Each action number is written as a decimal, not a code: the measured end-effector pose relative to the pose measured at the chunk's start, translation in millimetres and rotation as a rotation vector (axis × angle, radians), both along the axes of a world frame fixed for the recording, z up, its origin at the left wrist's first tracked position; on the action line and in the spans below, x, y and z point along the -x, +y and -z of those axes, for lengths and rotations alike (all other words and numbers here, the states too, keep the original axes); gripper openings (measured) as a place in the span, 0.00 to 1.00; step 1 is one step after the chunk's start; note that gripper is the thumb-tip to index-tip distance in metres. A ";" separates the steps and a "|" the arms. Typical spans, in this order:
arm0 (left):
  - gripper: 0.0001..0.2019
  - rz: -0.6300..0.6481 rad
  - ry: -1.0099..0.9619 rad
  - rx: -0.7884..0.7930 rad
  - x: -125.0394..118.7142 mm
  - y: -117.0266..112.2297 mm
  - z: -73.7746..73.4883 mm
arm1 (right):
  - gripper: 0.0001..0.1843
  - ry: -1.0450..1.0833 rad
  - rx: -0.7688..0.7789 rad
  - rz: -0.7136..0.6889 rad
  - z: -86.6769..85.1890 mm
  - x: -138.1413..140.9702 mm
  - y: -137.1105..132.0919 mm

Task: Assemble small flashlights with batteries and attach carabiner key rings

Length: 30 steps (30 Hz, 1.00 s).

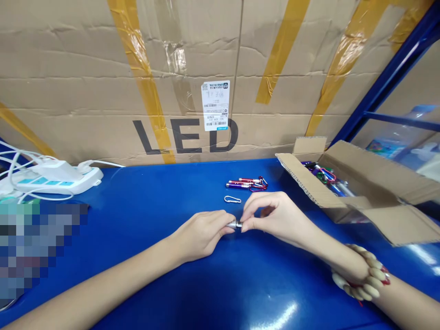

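My left hand (206,233) is closed around a small silver penlight (232,224), and most of its barrel is hidden in the fingers. At its right end, my right hand (270,213) pinches the tip between thumb and forefinger; whether a separate small part is in that pinch I cannot tell. A loose silver carabiner (233,200) lies on the blue table just beyond the hands. Farther back, a red penlight (248,180) and a purple penlight (237,185) lie side by side with carabiners at their right ends.
An open cardboard box (312,188) on the right holds several coloured penlights and carabiners. A white power strip (65,181) with cables sits at the back left. Behind the blue table (154,192) stands a large taped carton (195,59). A blue metal frame (381,87) rises at right.
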<state>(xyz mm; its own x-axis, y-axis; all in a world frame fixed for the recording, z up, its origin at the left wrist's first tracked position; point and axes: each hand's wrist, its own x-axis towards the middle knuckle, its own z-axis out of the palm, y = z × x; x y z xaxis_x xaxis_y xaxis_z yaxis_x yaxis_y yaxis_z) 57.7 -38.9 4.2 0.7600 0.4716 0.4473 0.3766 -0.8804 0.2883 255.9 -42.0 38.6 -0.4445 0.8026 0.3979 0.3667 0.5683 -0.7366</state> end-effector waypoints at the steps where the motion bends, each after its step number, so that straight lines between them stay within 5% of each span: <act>1: 0.13 0.003 0.010 -0.003 0.4 -0.2 0.5 | 0.10 0.000 0.002 -0.009 1.3 0.0 0.2; 7: 0.13 -0.013 -0.004 -0.030 1.7 -1.3 2.3 | 0.09 0.046 0.072 0.071 9.8 6.1 -4.7; 10: 0.12 -0.029 -0.046 -0.101 1.8 -1.4 2.9 | 0.12 0.156 0.363 0.102 10.7 11.1 -9.5; 14: 0.12 -0.035 -0.071 -0.173 1.1 -1.9 2.3 | 0.18 0.275 0.861 -0.022 7.0 12.0 -10.2; 19: 0.11 -0.055 -0.110 -0.112 -0.2 -1.8 2.8 | 0.18 0.310 0.931 -0.032 5.9 9.0 -4.4; 24: 0.11 -0.099 -0.140 -0.045 -0.6 -1.0 4.6 | 0.19 0.184 0.683 0.044 13.1 8.4 1.0; 27: 0.10 -0.121 -0.150 0.025 -1.0 -1.0 3.1 | 0.13 0.072 0.089 0.083 15.1 2.4 4.6; 30: 0.10 -0.127 -0.145 0.040 -1.2 -0.9 2.1 | 0.06 -0.092 -0.446 -0.019 14.7 -7.5 8.2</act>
<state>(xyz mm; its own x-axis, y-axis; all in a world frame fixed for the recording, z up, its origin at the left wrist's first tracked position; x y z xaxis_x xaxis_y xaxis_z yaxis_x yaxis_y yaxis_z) 58.9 -39.8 2.1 0.6222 0.5792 0.5267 0.4356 -0.8151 0.3818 263.5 -33.7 23.9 -0.5072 0.5532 0.6609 0.4051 0.8299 -0.3837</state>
